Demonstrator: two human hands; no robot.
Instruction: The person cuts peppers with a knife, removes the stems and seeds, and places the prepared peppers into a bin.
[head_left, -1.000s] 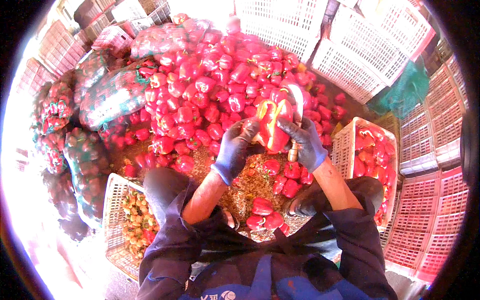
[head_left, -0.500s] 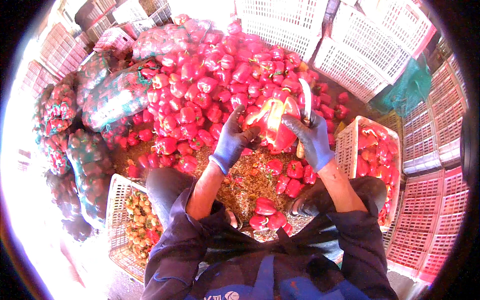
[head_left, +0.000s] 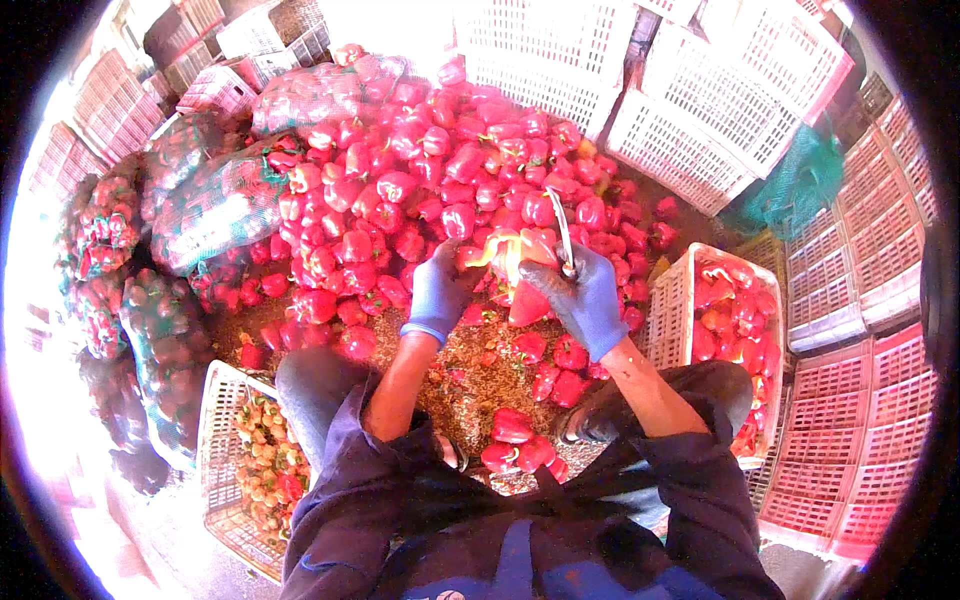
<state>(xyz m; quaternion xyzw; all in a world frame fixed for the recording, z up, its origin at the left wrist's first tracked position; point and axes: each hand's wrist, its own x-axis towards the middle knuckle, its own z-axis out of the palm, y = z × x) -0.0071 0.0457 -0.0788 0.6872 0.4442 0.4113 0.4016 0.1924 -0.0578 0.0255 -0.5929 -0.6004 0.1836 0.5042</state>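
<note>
Straight in front of me, just short of twelve o'clock's heap of red peppers (head_left: 395,190), the opened pepper (head_left: 530,302) sits between my two hands. From my left hand (head_left: 437,295) it lies toward two o'clock; from my right hand (head_left: 588,298), toward ten. Its long side runs roughly from eleven to five, pale inner flesh at the upper end and red skin at the lower. My right hand is the nearer, with its thumb laid against the pepper.

That same right hand is closed round the knife (head_left: 560,222); the handle is mostly hidden in my grip, and the blade stands up past my fingers toward eleven. My left hand is curved, its fingertips at the pepper's nine o'clock edge; I cannot tell whether they pinch that flap or only rest by it.

From the pepper, the right crate (head_left: 668,300) of red pieces is near four o'clock and the left crate (head_left: 220,440) of small yellow-green pieces near eight. A few loose peppers (head_left: 513,426) lie at six, on the littered floor (head_left: 455,385) between my feet.
</note>
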